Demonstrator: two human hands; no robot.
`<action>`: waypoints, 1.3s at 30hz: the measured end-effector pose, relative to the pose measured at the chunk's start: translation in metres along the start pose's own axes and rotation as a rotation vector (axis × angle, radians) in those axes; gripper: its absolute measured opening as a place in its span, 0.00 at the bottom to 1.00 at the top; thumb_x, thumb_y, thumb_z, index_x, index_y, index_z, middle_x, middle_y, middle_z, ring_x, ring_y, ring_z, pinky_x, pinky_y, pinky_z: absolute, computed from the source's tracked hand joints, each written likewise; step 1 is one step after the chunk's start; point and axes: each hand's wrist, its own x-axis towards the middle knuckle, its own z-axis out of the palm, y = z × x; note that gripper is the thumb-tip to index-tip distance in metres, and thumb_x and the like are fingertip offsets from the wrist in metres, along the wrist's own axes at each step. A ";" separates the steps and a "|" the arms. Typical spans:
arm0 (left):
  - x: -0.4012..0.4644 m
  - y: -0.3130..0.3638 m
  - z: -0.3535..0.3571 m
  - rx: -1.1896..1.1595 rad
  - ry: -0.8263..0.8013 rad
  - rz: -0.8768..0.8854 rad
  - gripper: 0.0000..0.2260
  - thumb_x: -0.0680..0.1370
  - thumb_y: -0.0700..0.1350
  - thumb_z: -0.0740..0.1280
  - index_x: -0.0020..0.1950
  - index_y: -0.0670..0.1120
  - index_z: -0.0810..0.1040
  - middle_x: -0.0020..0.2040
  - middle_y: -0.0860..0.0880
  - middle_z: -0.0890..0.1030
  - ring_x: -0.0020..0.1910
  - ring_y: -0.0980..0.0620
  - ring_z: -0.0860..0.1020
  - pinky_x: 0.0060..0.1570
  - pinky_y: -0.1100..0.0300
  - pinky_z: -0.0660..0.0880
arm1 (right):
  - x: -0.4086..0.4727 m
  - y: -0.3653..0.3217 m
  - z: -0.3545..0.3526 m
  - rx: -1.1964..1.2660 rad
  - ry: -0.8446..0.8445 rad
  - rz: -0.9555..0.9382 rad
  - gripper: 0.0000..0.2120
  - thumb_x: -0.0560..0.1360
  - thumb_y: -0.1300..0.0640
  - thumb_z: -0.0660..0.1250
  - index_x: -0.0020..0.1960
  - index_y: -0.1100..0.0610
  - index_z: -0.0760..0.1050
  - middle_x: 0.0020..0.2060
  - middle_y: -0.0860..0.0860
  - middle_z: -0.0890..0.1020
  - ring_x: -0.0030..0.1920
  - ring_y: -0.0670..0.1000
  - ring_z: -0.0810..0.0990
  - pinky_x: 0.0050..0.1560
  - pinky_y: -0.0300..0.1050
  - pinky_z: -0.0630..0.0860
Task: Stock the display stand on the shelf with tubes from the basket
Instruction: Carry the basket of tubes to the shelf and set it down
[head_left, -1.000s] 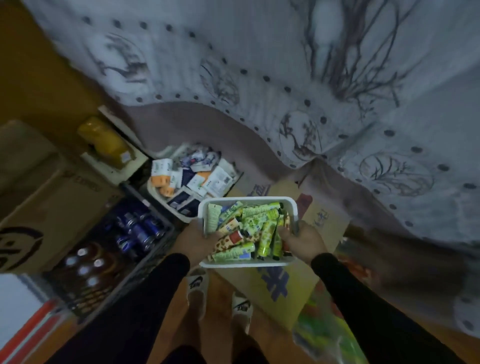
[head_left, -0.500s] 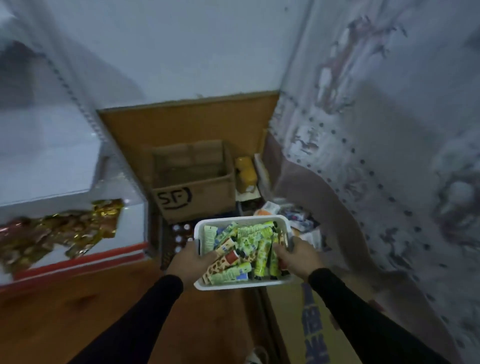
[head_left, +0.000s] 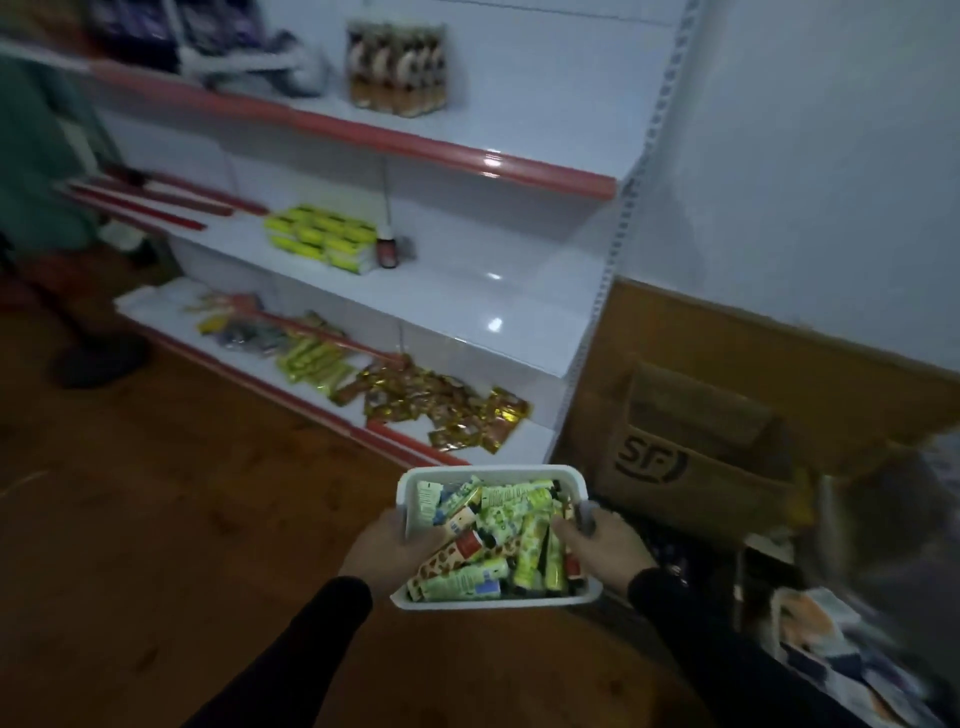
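Shelving unit (head_left: 467, 291): white, red-edged, fills the far left and centre; three tiers in view, the middle tier's right half bare. No display stand made out on any tier from here, perhaps out of view or lost in blur.
Floor (head_left: 171, 519): brown wood, near left, between the viewer and the unit.
Cardboard box (head_left: 691, 462): right of the unit on the floor, against the wall, lettered "SF"; likely stock storage.
Gold packets (head_left: 441, 410): heaped loose on the bottom tier, right end.
Yellow boxes (head_left: 322, 241): stacked in a block on the middle tier, left of its bare stretch.
Basket (head_left: 493, 475): white plastic, near centre, held level at about waist height, well apart from the shelves; carried so, presumably, to keep its load from spilling.
Tubes (head_left: 498, 540): green, yellow and patterned, piled criss-cross inside the basket, none taken out; stocking judged not yet begun.
Left hand (head_left: 382, 548): clasps the basket's left wall, fingers wrapped under and round it.
Right hand (head_left: 605, 545): grips the right rim, thumb hooked over the edge; two-sided hold balances the weight.
Next: probably bring the basket close to the shelves and find the stand.
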 end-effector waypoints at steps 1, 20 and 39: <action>-0.011 -0.016 -0.022 -0.029 0.034 -0.025 0.09 0.78 0.58 0.66 0.55 0.58 0.79 0.47 0.57 0.84 0.43 0.61 0.82 0.47 0.58 0.79 | 0.005 -0.021 0.020 -0.008 -0.036 -0.030 0.29 0.76 0.35 0.60 0.50 0.63 0.78 0.46 0.60 0.83 0.46 0.57 0.82 0.40 0.44 0.74; -0.101 -0.237 -0.327 -0.296 0.725 -0.678 0.10 0.80 0.54 0.66 0.41 0.53 0.70 0.39 0.56 0.78 0.36 0.61 0.77 0.31 0.68 0.71 | 0.129 -0.405 0.366 -0.474 -0.671 -0.641 0.40 0.69 0.25 0.57 0.51 0.63 0.77 0.35 0.55 0.77 0.35 0.54 0.76 0.35 0.49 0.71; -0.040 -0.466 -0.704 -0.475 0.839 -0.761 0.08 0.79 0.56 0.67 0.47 0.53 0.72 0.44 0.53 0.81 0.41 0.59 0.81 0.35 0.66 0.76 | 0.248 -0.767 0.672 -0.542 -0.771 -0.749 0.49 0.59 0.17 0.57 0.50 0.62 0.77 0.44 0.61 0.82 0.40 0.60 0.81 0.42 0.55 0.80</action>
